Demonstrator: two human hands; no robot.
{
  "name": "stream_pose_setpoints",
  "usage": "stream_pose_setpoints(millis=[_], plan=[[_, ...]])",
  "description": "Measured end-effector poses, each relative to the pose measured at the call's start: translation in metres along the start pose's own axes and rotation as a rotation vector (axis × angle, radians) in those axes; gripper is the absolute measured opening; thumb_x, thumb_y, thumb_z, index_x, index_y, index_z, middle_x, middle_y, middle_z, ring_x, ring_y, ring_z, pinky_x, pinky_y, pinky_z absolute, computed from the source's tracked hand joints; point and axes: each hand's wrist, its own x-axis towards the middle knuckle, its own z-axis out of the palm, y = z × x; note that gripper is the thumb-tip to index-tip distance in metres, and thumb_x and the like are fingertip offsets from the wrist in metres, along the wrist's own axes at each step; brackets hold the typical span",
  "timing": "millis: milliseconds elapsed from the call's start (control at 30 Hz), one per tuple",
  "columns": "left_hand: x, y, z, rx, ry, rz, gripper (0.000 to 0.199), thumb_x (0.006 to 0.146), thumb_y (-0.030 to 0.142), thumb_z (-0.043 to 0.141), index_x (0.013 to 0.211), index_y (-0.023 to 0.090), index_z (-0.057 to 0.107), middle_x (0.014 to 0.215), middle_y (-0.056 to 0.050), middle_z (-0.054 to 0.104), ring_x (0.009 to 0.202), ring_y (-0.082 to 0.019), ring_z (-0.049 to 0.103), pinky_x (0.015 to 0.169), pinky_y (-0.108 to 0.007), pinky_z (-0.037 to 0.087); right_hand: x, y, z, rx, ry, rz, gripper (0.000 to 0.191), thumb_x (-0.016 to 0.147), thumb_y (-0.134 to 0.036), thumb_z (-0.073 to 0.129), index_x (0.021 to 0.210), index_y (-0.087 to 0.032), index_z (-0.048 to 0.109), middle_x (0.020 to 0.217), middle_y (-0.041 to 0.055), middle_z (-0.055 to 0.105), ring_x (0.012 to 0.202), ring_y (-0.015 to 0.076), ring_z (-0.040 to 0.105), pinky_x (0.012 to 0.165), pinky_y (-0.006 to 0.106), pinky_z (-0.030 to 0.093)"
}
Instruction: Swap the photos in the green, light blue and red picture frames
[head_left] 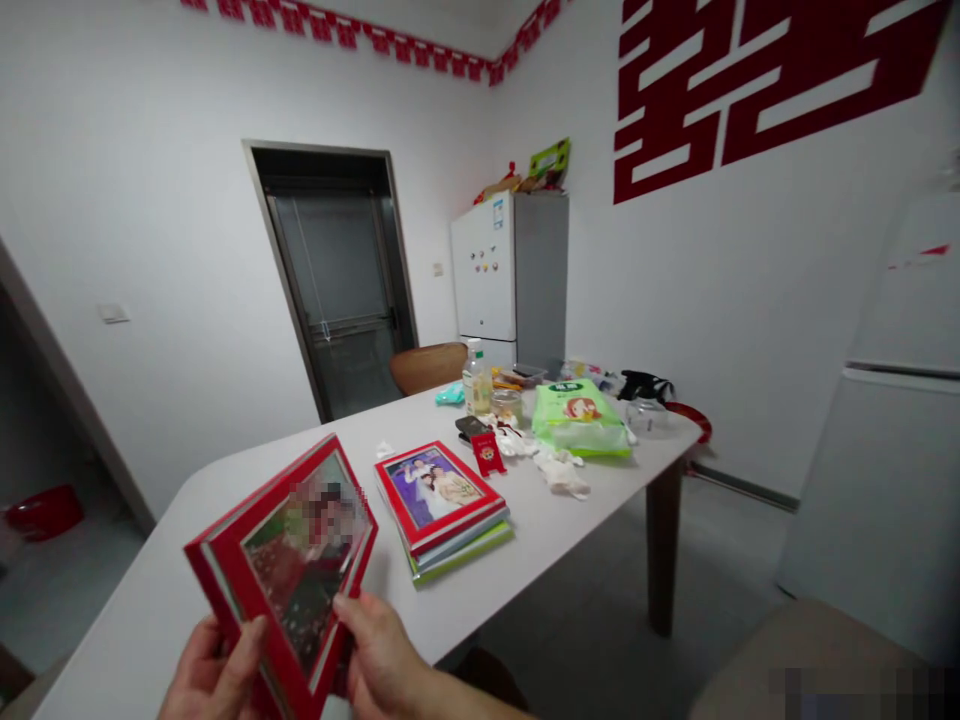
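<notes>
A red-bordered photo album (225,560) is held up, tilted, over the near end of the table, its picture cover facing me. My left hand (214,675) grips its lower left edge, thumb on the front. On the lower right side my right hand (382,650) holds it, the thumb pressed on the border and the other fingers mostly hidden behind. Beyond them lies a stack of albums, with a red-framed album (442,495) showing a couple on top and a green-edged album (465,555) at the bottom.
On the white table (555,540) are a green package (581,415), a bottle (476,380), a glass jar (506,405), a phone (472,430), a small red card (488,454) and crumpled tissues (562,472). A wooden chair (427,368) stands behind, and a fridge (484,280) in the corner.
</notes>
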Motion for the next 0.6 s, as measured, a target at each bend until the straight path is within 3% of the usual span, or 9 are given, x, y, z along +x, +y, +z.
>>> stream_pose_setpoints(millis=[67, 133, 233, 300, 467, 600], plan=[[-0.002, 0.005, 0.020, -0.074, -0.025, 0.052, 0.058, 0.044, 0.031, 0.077, 0.096, 0.025, 0.053, 0.076, 0.004, 0.067, 0.076, -0.022, 0.063, 0.057, -0.023, 0.054, -0.001, -0.034, -0.007, -0.045, 0.030, -0.068, 0.029, 0.065, -0.034, 0.055, 0.088, -0.017, 0.051, 0.068, 0.0011, 0.063, 0.054, 0.0126, 0.058, 0.052, 0.027, 0.046], [0.000, 0.005, 0.037, -0.113, -0.133, 0.038, 0.056, 0.049, 0.028, 0.075, 0.100, 0.022, 0.052, 0.083, 0.002, 0.066, 0.083, -0.022, 0.061, 0.065, -0.025, 0.052, 0.002, -0.080, -0.020, -0.186, 0.034, -0.114, 0.023, 0.065, -0.029, 0.055, 0.083, -0.015, 0.053, 0.063, 0.0009, 0.063, 0.055, 0.0130, 0.059, 0.057, 0.027, 0.046], [0.008, -0.010, 0.056, -0.134, -0.311, -0.091, 0.046, 0.056, 0.029, 0.071, 0.097, 0.017, 0.053, 0.087, -0.003, 0.065, 0.088, -0.022, 0.059, 0.074, -0.029, 0.049, 0.015, -0.145, -0.044, -0.501, 0.107, -0.087, 0.014, 0.066, -0.025, 0.053, 0.076, -0.015, 0.053, 0.057, 0.0003, 0.063, 0.051, 0.0129, 0.058, 0.058, 0.028, 0.047], [0.015, -0.028, 0.067, -0.098, -0.370, -0.155, 0.041, 0.056, 0.032, 0.069, 0.090, 0.015, 0.055, 0.086, -0.005, 0.065, 0.087, -0.022, 0.059, 0.075, -0.030, 0.047, 0.027, -0.176, -0.061, -0.666, 0.154, -0.041, 0.009, 0.065, -0.022, 0.053, 0.070, -0.014, 0.054, 0.054, 0.0008, 0.062, 0.049, 0.0133, 0.058, 0.055, 0.027, 0.047], [0.040, -0.072, 0.092, 0.320, -0.456, -0.040, 0.034, 0.060, 0.043, 0.060, 0.080, 0.016, 0.054, 0.069, -0.004, 0.064, 0.070, -0.020, 0.060, 0.059, -0.027, 0.045, 0.055, -0.208, -0.101, -0.783, 0.203, -0.046, 0.007, 0.063, -0.020, 0.057, 0.060, -0.015, 0.053, 0.049, -0.0002, 0.061, 0.044, 0.0120, 0.055, 0.048, 0.023, 0.044], [0.057, -0.093, 0.102, 0.422, -0.435, 0.023, 0.021, 0.059, 0.034, 0.061, 0.067, 0.018, 0.050, 0.052, 0.003, 0.056, 0.057, -0.017, 0.056, 0.055, -0.025, 0.041, 0.070, -0.213, -0.131, -0.860, 0.232, -0.058, 0.008, 0.062, -0.020, 0.059, 0.059, -0.015, 0.054, 0.048, 0.0005, 0.061, 0.042, 0.0121, 0.054, 0.046, 0.023, 0.043]])
